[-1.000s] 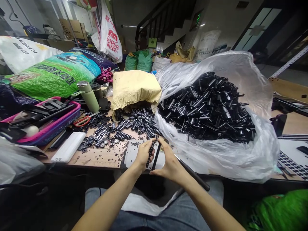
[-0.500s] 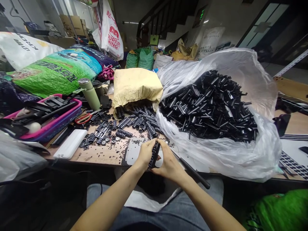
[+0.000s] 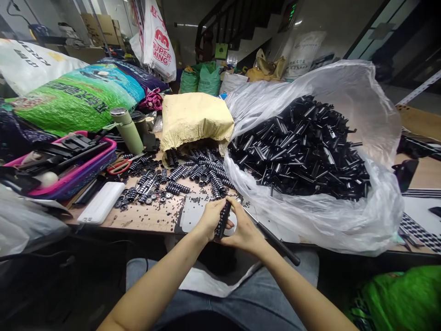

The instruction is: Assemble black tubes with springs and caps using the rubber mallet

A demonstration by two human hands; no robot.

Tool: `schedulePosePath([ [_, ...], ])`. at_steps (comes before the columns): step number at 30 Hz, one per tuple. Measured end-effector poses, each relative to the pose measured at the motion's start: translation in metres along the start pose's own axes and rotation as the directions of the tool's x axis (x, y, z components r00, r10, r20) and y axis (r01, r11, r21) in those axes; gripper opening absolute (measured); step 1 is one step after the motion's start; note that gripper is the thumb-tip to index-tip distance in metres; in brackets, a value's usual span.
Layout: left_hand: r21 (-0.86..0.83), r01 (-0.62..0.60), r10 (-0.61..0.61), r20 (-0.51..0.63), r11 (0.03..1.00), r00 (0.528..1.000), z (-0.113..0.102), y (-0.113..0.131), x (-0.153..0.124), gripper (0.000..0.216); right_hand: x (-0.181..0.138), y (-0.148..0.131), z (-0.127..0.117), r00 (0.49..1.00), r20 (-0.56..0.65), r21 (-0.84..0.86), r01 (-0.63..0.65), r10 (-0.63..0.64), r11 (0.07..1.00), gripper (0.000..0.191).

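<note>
At the table's front edge, both my hands hold a black strip-like part with rows of small white characters (image 3: 223, 219). My left hand (image 3: 209, 219) is closed on its left side, thumb near the top end. My right hand (image 3: 246, 232) pinches it from the right, thumb and forefinger curved around a gap. Some fingertips are hidden behind the part. Close by my right hand, a tool with a metal shaft and black handle (image 3: 279, 243) slants over the edge. Beyond the hands lie black rollers with white markings (image 3: 203, 168) and tiny dark rings (image 3: 155, 214).
A clear plastic bag (image 3: 275, 220) heaped with black plastic parts (image 3: 299, 151) takes up the right side. A yellow sack (image 3: 196, 117) lies behind the rollers. On the left are scissors (image 3: 119, 166), a white power bank-like block (image 3: 101, 202), a green flask (image 3: 127, 131) and a pink basket (image 3: 112, 147).
The view has shifted slightly. Both hands keep hold of the black part, which is turned a little so more of its white characters show.
</note>
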State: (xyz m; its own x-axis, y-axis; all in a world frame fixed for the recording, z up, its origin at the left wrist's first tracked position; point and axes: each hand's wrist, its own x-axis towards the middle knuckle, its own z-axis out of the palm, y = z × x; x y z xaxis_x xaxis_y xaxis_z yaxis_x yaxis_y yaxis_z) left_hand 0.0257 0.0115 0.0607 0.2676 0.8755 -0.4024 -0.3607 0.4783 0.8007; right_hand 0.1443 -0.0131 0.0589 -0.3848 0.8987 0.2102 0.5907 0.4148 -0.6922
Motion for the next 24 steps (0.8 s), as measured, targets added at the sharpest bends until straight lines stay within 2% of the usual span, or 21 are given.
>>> schedulePosePath([
  [5,0.093,0.008,-0.006,-0.014,0.996,1.0,-0.003,-0.007,0.007,0.032,0.0,0.005,0.011,0.999,-0.037,-0.021,-0.024,0.023,0.999,0.099],
  [7,0.258,-0.107,0.116,-0.017,0.96,0.993,-0.007,-0.015,0.009,0.034,-0.001,0.011,0.02,0.997,-0.076,-0.078,-0.035,0.029,0.996,0.097],
  [8,0.385,-0.208,0.226,-0.002,0.899,0.974,-0.009,-0.02,0.008,0.034,-0.002,0.015,0.026,0.994,-0.106,-0.118,-0.047,0.035,0.992,0.094],
  [9,0.524,-0.311,0.345,0.036,0.793,0.938,-0.012,-0.026,0.008,0.035,-0.003,0.018,0.031,0.989,-0.141,-0.165,-0.067,0.043,0.984,0.088],
  [11,0.755,-0.442,0.5,0.176,0.485,0.848,-0.018,-0.037,0.006,0.043,-0.006,0.025,0.038,0.976,-0.206,-0.26,-0.118,0.064,0.958,0.075],
  [13,0.852,-0.483,0.494,0.337,0.201,0.801,-0.025,-0.045,0.007,0.05,-0.01,0.031,0.038,0.971,-0.224,-0.334,-0.152,0.079,0.93,0.069],
  [16,0.83,-0.551,0.394,0.538,-0.091,0.745,-0.035,-0.047,0.011,0.046,-0.021,0.043,0.019,0.961,-0.24,-0.458,-0.236,0.137,0.857,0.062],
  [18,0.785,-0.575,0.359,0.618,-0.232,0.699,-0.041,-0.045,0.014,0.044,-0.032,0.053,0.0,0.923,-0.313,-0.565,-0.37,0.224,0.737,0.04],
  [20,0.757,-0.56,0.352,0.653,-0.337,0.67,-0.045,-0.043,0.016,0.044,-0.042,0.06,-0.018,0.888,-0.345,-0.634,-0.459,0.304,0.622,0.021],
  [22,0.742,-0.53,0.351,0.665,-0.411,0.66,-0.046,-0.041,0.017,0.044,-0.052,0.06,-0.03,0.872,-0.301,-0.631,-0.485,0.386,0.605,0.021],
  [24,0.734,-0.503,0.344,0.667,-0.456,0.661,-0.047,-0.04,0.016,0.043,-0.061,0.052,-0.034,0.853,-0.254,-0.534,-0.517,0.456,0.669,0.026],
])
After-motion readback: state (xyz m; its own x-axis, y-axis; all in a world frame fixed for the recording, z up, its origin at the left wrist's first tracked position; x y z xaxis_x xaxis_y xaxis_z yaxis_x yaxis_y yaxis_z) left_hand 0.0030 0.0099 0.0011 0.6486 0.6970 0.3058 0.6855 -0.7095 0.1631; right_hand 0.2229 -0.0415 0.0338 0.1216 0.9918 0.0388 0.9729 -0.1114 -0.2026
